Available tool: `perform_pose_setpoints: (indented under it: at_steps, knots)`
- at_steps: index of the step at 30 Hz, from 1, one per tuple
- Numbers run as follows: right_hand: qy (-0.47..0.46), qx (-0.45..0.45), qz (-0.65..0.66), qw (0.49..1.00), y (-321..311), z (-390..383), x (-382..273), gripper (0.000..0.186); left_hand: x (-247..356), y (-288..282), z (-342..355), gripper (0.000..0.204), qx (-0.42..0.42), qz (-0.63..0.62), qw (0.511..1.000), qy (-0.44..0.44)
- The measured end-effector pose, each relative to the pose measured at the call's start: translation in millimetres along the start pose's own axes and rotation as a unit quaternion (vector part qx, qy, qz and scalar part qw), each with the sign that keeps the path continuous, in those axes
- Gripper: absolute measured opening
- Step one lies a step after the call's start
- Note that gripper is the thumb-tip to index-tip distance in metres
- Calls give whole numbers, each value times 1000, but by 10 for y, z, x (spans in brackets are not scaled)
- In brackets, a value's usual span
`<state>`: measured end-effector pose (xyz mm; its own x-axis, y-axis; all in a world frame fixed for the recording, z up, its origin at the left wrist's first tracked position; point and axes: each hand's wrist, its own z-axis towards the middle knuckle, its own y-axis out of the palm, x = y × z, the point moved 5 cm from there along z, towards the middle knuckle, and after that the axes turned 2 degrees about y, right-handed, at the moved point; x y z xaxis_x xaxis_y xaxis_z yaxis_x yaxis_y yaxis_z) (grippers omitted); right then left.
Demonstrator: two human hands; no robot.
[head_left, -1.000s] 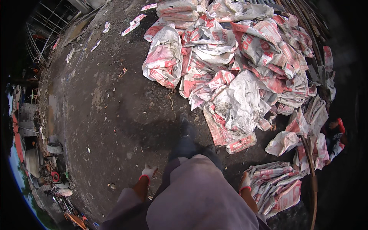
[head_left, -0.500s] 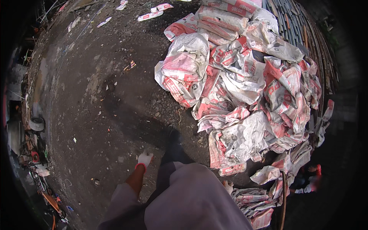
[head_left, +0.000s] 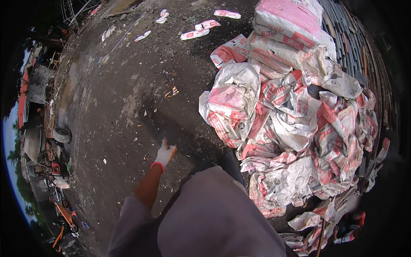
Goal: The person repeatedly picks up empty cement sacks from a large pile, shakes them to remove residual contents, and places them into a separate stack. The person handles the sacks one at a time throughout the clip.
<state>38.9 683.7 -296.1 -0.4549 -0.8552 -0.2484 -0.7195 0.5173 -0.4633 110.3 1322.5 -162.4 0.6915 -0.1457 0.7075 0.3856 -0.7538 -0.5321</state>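
My left hand, in a white glove with a red cuff, hangs over the dark gritty ground, fingers apart and holding nothing. My right hand is out of sight, my body covering the lower middle. To the right of my left hand and feet lies a heap of crumpled white and red paper sacks. A folded bundle of sacks sits at the heap's left side, with stacked fuller-looking sacks behind it.
Long pipes run along the right. Small red-and-white scraps lie ahead. Along the left stand a tire, clutter and scaffolding. Another person is low at the bottom right beside the sacks.
My left hand has moved forward and up in the picture. My right hand has gone out of view. The view has shifted, with more of the stacked sacks showing.
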Motion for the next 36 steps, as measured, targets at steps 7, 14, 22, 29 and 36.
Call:
perform_pose_setpoints:
  at_steps: [7,14,22,29,36]
  knots:
    - [29,161,674,720,-1642,988,-1972,42,-1135,16,-328,93,22,148,959,-242]
    - [-1,97,642,760,-1670,1526,-2732,28,-1241,-255,1011,64,-270,462,825,-182]
    - [61,490,208,844,-2220,1138,-4449,70,-348,-148,3442,79,-42,247,962,-111]
    - [-115,607,-7,786,-4485,1461,-8267,71,647,783,6474,70,-109,-143,961,-210]
    - [-22,658,-154,736,-5600,2230,-9809,49,1415,1828,8797,31,-242,-303,895,-221]
